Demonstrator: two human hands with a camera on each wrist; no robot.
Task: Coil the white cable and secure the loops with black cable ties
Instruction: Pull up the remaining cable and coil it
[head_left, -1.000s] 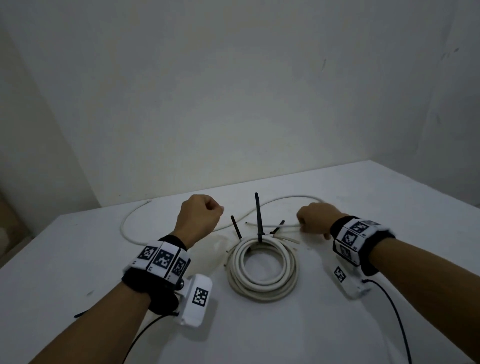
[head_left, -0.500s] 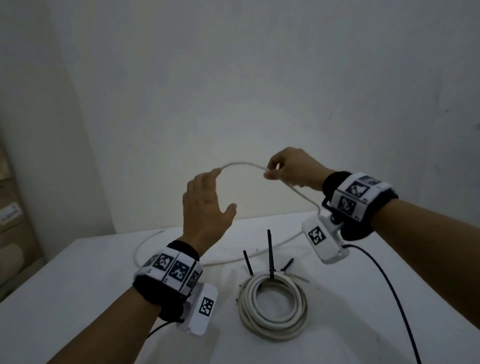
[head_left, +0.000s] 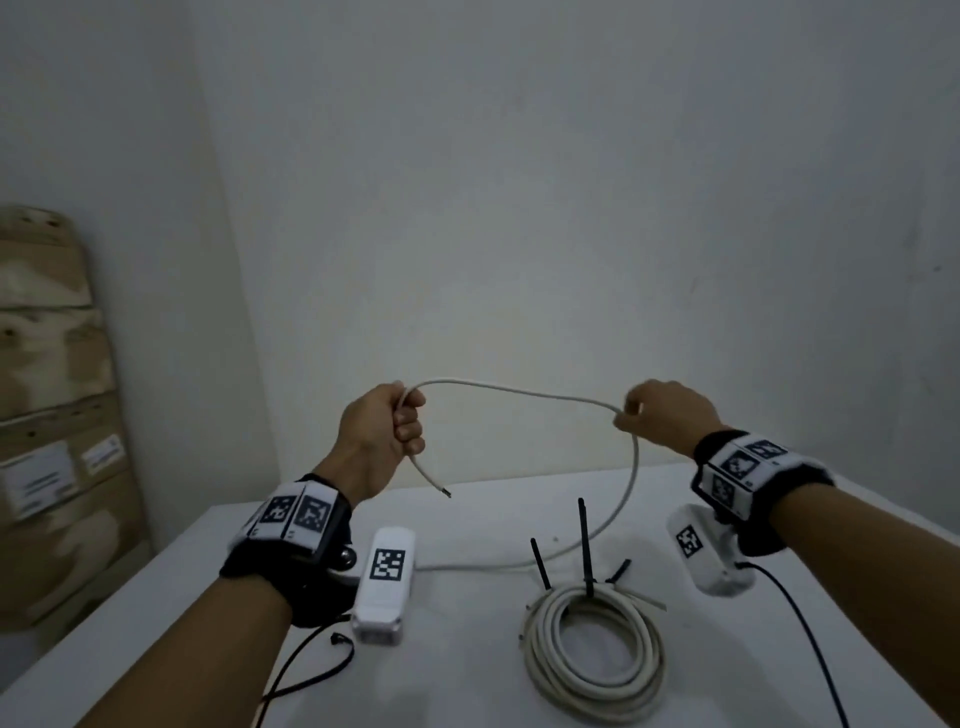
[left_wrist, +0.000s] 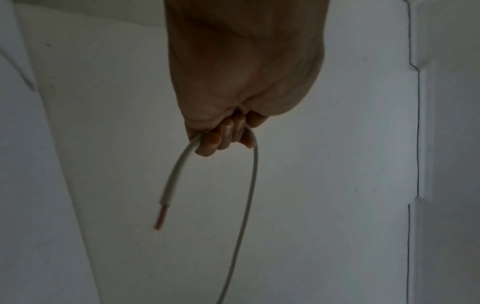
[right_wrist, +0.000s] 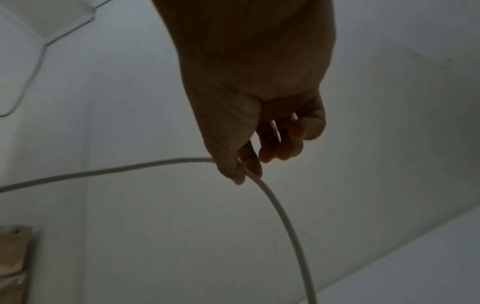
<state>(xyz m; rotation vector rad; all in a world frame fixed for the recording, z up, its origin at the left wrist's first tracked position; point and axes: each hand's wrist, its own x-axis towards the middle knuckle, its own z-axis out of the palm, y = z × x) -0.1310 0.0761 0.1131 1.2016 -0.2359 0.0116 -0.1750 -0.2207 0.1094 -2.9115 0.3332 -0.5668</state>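
A loose white cable (head_left: 514, 389) arcs in the air between both hands above the table. My left hand (head_left: 387, 431) grips it in a fist near its free end (left_wrist: 179, 174), whose bare copper tip (left_wrist: 161, 219) hangs down. My right hand (head_left: 660, 415) pinches the cable (right_wrist: 103, 170) between thumb and forefinger (right_wrist: 253, 164); from there it drops to the table. A finished white coil (head_left: 595, 652) lies on the table, with black cable ties (head_left: 586, 545) sticking up from its far side.
The white table (head_left: 519, 519) meets grey walls at its far edge. Cardboard boxes (head_left: 52, 415) stand stacked at the left. Black wrist-camera leads (head_left: 810, 639) trail over the table near both forearms.
Both hands rose from the table with the loose cable. The left hand, open half a second ago, now grips the cable near its end, and the hands have moved apart.
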